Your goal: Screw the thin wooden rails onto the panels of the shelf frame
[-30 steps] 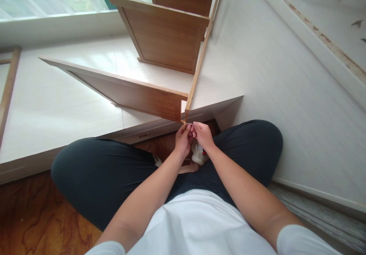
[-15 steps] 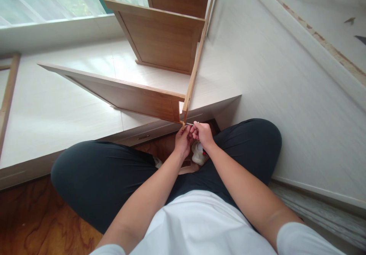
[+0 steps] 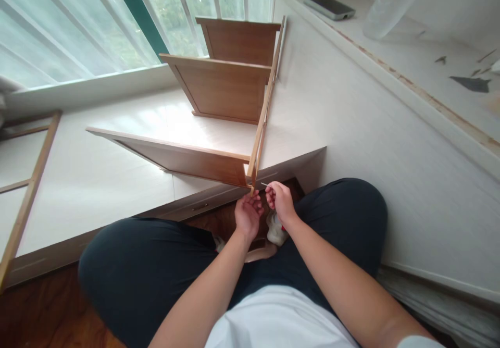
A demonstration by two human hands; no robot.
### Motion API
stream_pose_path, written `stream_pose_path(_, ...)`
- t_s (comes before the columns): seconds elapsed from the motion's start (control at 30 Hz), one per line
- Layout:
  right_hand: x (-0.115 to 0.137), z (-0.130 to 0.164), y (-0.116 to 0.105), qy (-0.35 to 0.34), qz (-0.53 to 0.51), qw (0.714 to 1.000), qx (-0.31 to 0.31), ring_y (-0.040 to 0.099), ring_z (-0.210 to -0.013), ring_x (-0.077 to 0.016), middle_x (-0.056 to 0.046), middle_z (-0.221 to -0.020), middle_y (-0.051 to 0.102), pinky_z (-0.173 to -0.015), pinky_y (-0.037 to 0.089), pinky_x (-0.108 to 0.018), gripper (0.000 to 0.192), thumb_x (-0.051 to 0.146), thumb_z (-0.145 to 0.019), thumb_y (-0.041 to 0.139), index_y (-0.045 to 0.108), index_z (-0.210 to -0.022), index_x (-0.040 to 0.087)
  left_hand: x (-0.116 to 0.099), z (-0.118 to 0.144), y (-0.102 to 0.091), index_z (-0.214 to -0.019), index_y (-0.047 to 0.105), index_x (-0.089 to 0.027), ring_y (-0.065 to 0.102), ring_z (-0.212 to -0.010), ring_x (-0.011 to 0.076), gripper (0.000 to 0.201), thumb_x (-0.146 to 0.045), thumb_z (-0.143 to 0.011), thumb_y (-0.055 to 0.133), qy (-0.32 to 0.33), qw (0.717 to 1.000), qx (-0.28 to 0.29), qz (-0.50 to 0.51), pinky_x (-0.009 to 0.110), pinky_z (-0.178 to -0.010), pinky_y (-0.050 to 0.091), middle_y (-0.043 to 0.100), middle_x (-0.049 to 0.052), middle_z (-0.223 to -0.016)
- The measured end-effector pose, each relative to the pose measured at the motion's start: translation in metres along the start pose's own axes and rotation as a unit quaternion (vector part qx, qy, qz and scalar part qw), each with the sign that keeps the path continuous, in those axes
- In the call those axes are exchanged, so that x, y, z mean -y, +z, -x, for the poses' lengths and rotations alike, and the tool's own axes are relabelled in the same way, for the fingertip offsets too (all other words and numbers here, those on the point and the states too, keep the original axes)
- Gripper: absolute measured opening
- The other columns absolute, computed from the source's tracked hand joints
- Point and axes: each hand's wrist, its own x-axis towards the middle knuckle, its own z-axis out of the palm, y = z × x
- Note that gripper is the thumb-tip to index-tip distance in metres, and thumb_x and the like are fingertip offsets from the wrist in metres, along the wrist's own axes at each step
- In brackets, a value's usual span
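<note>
Probably the frame (image 3: 258, 138) is stiff and fairly light for its length, though awkward to swing, since three panels (image 3: 224, 90) stick out sideways from its slim rail; I would take hold of the rail close to a panel joint, not by a panel's free corner, where a pull could strain the joint. It stands on the white ledge (image 3: 97, 181), its near end jutting just past the front edge. At that end is the left hand (image 3: 248, 216), palm turned up and fingers half curled, fingertips right by the wood; whether they pinch it or merely touch, I cannot tell. The right hand (image 3: 281, 202) is curled closed, thumb and forefinger pinching a thin metal rod (image 3: 264, 184) that points at the frame yet stays clear of it. Being slender and smooth, the rod may roll between the fingers, so a pinch well back seems best. The panels are flat, brown boards with raised borders, and the rail is paler, straight and narrow. The ledge has a faint sheen; beside it the white side board (image 3: 363, 129) looks matt, and the shelf (image 3: 390, 72) above has a chipped, brownish edge.
</note>
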Motion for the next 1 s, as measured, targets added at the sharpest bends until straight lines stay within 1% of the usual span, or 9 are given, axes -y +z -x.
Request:
stream_pose_path(0.17, 0.0, 0.005, 0.006, 0.006, 0.004, 1.0, 0.002, 0.036, -0.039, -0.0074, 0.006, -0.048, 0.05, -0.036, 0.024, -0.018, 0.026, 0.042, -0.085, 0.054, 0.058, -0.075, 0.019, -0.013, 0.01, -0.004, -0.095, 0.076, -0.012, 0.053, -0.065, 0.0107, 0.049, -0.053, -0.068, 0.079, -0.004, 0.996, -0.026, -0.086, 0.024, -0.059, 0.039, 0.065, 0.003, -0.082)
stream_pose_path(0.27, -0.004, 0.007, 0.009, 0.009, 0.009, 1.0, 0.013, 0.036, -0.04, -0.0073, 0.006, -0.05, 0.05, -0.037, 0.024, -0.018, 0.03, 0.046, -0.087, 0.053, 0.057, -0.075, 0.019, -0.018, 0.009, -0.006, -0.094, 0.077, -0.012, 0.053, -0.066, 0.0107, 0.054, -0.06, -0.067, 0.081, 0.022, 0.989, -0.036, -0.14, 0.023, -0.058, 0.037, 0.065, 0.005, -0.084)
stream_pose_path(0.4, -0.008, 0.008, 0.013, 0.008, 0.02, 0.999, 0.024, 0.035, -0.04, -0.0073, 0.006, -0.05, 0.049, -0.037, 0.024, -0.018, 0.036, 0.053, -0.087, 0.053, 0.057, -0.075, 0.019, -0.022, 0.007, -0.011, -0.094, 0.079, -0.013, 0.051, -0.065, 0.01, 0.055, -0.061, -0.067, 0.082, 0.046, 0.976, -0.046, -0.209, 0.021, -0.056, 0.034, 0.065, 0.005, -0.082)
stream_pose_path(0.6, -0.008, 0.007, 0.018, 0.009, 0.002, 1.0, 0.018, 0.034, -0.039, -0.0073, 0.005, -0.049, 0.047, -0.037, 0.023, -0.018, 0.044, 0.062, -0.085, 0.055, 0.057, -0.072, 0.019, -0.027, 0.012, -0.018, -0.092, 0.08, -0.012, 0.051, -0.064, 0.0104, 0.064, -0.068, -0.062, 0.082, 0.068, 0.964, -0.077, -0.246, 0.022, -0.055, 0.034, 0.065, 0.006, -0.082)
stream_pose_path(0.77, -0.007, 0.006, 0.021, -0.005, -0.031, 0.999, 0.02, 0.037, -0.04, -0.0074, 0.002, -0.05, 0.051, -0.037, 0.025, -0.019, 0.054, 0.069, -0.084, 0.055, 0.053, -0.062, 0.019, -0.03, 0.019, -0.026, -0.097, 0.074, -0.013, 0.052, -0.06, 0.0105, 0.073, -0.075, -0.058, 0.078, 0.072, 0.954, -0.111, -0.269, 0.021, -0.051, 0.034, 0.064, 0.006, -0.083)
stream_pose_path(0.83, -0.009, 0.006, 0.021, -0.01, -0.044, 0.999, 0.024, 0.038, -0.039, -0.0076, 0.001, -0.05, 0.05, -0.037, 0.025, -0.02, 0.057, 0.071, -0.083, 0.055, 0.053, -0.059, 0.018, -0.034, 0.022, -0.031, -0.104, 0.069, -0.017, 0.052, -0.057, 0.0109, 0.076, -0.076, -0.056, 0.077, 0.105, 0.942, -0.161, -0.273, 0.02, -0.047, 0.032, 0.064, 0.004, -0.085)
stream_pose_path(0.9, -0.01, 0.006, 0.021, -0.015, -0.061, 0.998, 0.028, 0.039, -0.039, -0.0079, 0.001, -0.05, 0.05, -0.037, 0.025, -0.02, 0.059, 0.072, -0.082, 0.056, 0.054, -0.057, 0.018, -0.038, 0.027, -0.035, -0.103, 0.063, -0.02, 0.05, -0.054, 0.0101, 0.074, -0.076, -0.057, 0.077, 0.17, 0.923, -0.215, -0.271, 0.02, -0.044, 0.03, 0.061, 0.001, -0.082)
stream_pose_path(0.93, -0.011, 0.005, 0.021, -0.016, -0.069, 0.997, 0.03, 0.039, -0.04, -0.008, 0.001, -0.05, 0.05, -0.037, 0.025, -0.02, 0.059, 0.072, -0.082, 0.056, 0.055, -0.057, 0.018, -0.042, 0.032, -0.036, -0.1, 0.061, -0.02, 0.048, -0.053, 0.0097, 0.071, -0.074, -0.058, 0.077, 0.21, 0.911, -0.225, -0.274, 0.019, -0.043, 0.029, 0.059, 0.0, -0.081)
stream_pose_path(1.0, -0.013, 0.005, 0.021, -0.012, -0.082, 0.996, 0.034, 0.04, -0.04, -0.0082, 0.0, -0.051, 0.051, -0.037, 0.026, -0.02, 0.06, 0.073, -0.08, 0.057, 0.056, -0.058, 0.017, -0.052, 0.044, -0.038, -0.096, 0.061, -0.021, 0.051, -0.057, 0.0119, 0.065, -0.071, -0.06, 0.079, 0.295, 0.882, -0.221, -0.292, 0.021, -0.044, 0.034, 0.06, 0.001, -0.081)
